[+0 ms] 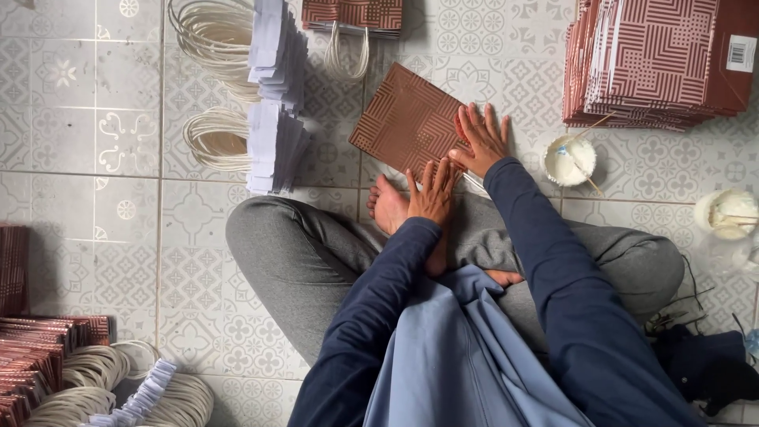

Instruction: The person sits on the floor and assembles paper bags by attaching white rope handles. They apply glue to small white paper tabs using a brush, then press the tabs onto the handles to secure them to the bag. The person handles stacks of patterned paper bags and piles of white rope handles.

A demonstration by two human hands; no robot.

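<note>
Flat brown geometric-patterned paper bag [405,120] laid on tiled floor [95,198]. Right hand [481,141] pressed open-palmed on bag's near edge; left hand [431,194] spread flat at its corner, nothing clamped. Risk judged: bag slid askew under uneven pressure; small white glue bowl [569,160] nearby easily knocked.

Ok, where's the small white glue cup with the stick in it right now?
In the head view, the white cup sits on the tiled floor just right of the right hand, below the tall stack of patterned bags.

Navy long sleeves [545,237], light blue top [458,356], grey trousers [292,245], bare feet [389,207].
</note>
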